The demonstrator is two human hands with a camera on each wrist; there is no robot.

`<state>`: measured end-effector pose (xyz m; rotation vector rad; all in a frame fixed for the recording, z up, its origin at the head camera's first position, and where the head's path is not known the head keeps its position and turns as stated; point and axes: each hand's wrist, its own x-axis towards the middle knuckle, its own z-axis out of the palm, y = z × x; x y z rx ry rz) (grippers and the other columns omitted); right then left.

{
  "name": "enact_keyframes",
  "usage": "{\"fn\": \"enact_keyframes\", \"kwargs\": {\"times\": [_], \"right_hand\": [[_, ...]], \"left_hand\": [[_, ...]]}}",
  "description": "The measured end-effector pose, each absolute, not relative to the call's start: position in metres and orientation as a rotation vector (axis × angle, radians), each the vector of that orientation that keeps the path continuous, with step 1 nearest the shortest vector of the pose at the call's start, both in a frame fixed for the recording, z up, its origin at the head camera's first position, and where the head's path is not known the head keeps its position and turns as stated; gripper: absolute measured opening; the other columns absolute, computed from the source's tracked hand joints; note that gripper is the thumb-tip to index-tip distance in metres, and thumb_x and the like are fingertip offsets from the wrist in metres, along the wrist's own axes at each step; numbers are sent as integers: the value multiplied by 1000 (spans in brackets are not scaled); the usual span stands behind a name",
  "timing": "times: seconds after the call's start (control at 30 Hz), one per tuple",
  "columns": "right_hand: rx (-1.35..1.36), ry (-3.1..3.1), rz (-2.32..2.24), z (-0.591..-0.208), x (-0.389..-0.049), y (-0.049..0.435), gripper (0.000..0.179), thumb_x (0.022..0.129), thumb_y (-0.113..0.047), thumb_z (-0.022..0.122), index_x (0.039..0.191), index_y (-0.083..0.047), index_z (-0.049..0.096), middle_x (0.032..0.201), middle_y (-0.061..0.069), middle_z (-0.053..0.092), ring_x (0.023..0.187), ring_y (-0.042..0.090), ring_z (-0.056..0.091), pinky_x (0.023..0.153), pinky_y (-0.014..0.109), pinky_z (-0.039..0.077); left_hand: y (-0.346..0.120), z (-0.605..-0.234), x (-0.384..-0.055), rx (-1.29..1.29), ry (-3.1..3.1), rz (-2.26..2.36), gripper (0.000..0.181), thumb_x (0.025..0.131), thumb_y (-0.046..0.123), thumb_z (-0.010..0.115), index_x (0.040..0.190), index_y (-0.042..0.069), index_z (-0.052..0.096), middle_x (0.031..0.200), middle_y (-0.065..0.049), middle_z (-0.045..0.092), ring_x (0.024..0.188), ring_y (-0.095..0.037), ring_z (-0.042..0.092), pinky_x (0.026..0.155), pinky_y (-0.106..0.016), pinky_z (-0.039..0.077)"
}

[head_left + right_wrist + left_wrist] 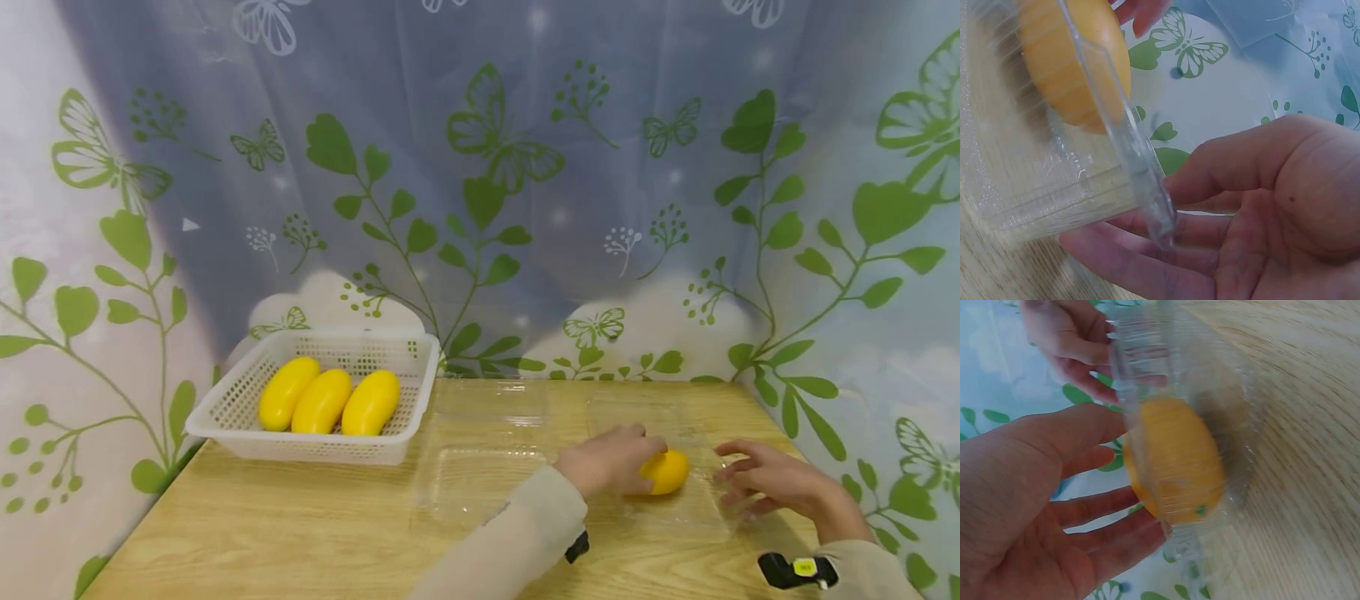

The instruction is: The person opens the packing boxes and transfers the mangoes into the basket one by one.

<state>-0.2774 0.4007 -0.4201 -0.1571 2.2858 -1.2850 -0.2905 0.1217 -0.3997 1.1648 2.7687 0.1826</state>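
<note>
My left hand [609,460] reaches over a yellow mango [670,472], its thumb and fingers curved about the mango's near end in the left wrist view. The mango [1179,465] sits inside a clear plastic box [686,518], seen through its wall. At the box's right side is my right hand [783,482], fingers spread and fairly straight. In the right wrist view its thumb and fingers are around a corner of the box rim [1147,194], touching or very near it. The mango's far side is partly hidden by my left hand.
A white perforated basket [315,450] with three yellow mangoes [371,402] stands at the left. Between it and my left hand lies another clear plastic box [480,475] with its lid raised. A patterned curtain [495,250] hangs behind the wooden table [285,533].
</note>
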Motion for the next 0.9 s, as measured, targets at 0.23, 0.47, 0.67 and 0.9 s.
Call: {"fn": "enact_keyframes", "kwargs": {"times": [0.23,0.47,0.67,0.9], "right_hand": [[-181,2276,-1295,-420,-278,398,69,101,-4,51,150,21,10,137,41,52,105,28,71,76,41,62],[-199,2268,-1297,-423,-279,402,70,101,-5,51,150,21,8,136,39,54,104,26,72,76,40,62],[-206,2253,-1303,-425,-281,405,70,101,-5,52,150,20,9,136,37,56,104,26,72,75,40,62],[-205,2242,-1301,-426,-282,405,72,100,-5,53,151,20,8,135,35,57,105,26,72,78,42,63]], "left_hand": [[132,-414,-295,1096,2784,168,53,99,37,70,148,37,50,134,13,59,109,0,57,92,-18,49],[140,-417,-295,1055,2777,115,55,100,40,67,150,38,45,141,16,57,123,1,57,101,-19,48],[142,-420,-295,1094,2730,109,61,99,40,68,153,40,41,146,19,56,129,1,56,107,-19,46],[141,-421,-296,1094,2665,134,67,99,41,67,157,50,33,150,21,51,133,1,52,108,-23,47]]}}
